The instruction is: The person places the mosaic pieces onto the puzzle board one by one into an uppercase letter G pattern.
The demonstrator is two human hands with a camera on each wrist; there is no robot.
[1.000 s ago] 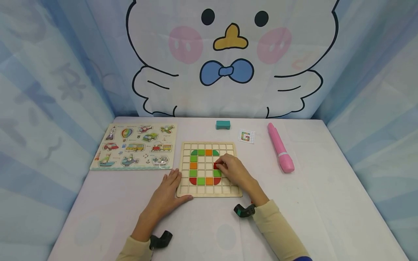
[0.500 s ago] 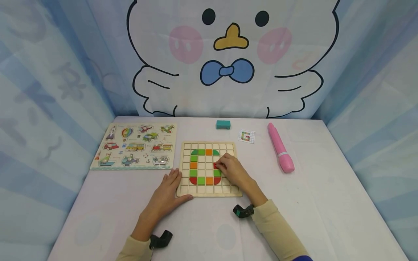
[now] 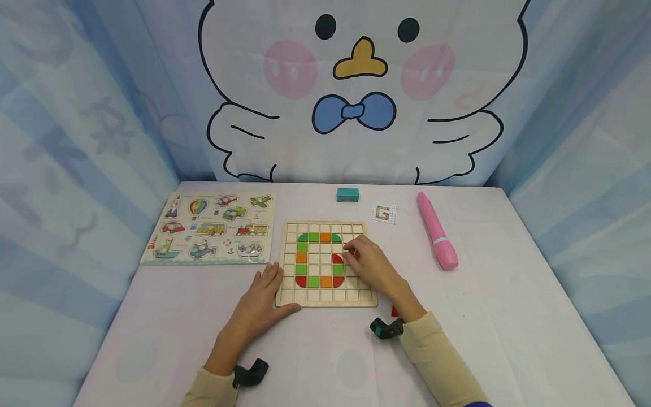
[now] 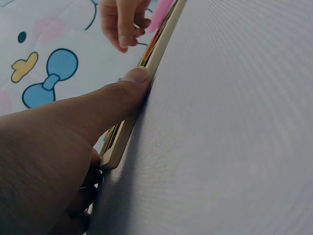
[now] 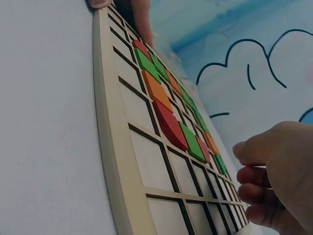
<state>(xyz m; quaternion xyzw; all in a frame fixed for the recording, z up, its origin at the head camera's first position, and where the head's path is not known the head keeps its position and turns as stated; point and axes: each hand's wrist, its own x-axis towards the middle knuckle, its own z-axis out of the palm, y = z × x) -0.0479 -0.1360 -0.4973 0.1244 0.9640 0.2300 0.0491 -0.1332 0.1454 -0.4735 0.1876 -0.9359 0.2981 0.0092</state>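
A wooden grid board (image 3: 290, 297) lies flat on the table, with green, orange and red tiles set in a ring of its cells. My left hand (image 3: 261, 299) rests at the board's near left corner, fingers along the left edge. In the left wrist view its thumb (image 4: 132, 78) presses the near edge. My right hand (image 3: 373, 263) is over the board's right side, fingers bent and nothing seen between them. Just left of its fingertips a red rounded tile (image 3: 337, 259) sits in a cell above a green one. The right wrist view shows the right hand (image 5: 286, 171) apart from the tiles.
A picture puzzle board (image 3: 229, 220) lies at the left. At the back are a teal block (image 3: 348, 195) and a small pattern card (image 3: 384, 212), with a pink pen-shaped thing (image 3: 437, 232) to their right. A red piece (image 3: 394, 311) shows beside my right wrist.
My right fingers have let go of the red rounded tile and drawn slightly right and up, leaving it in its cell. My left hand has stayed in place.
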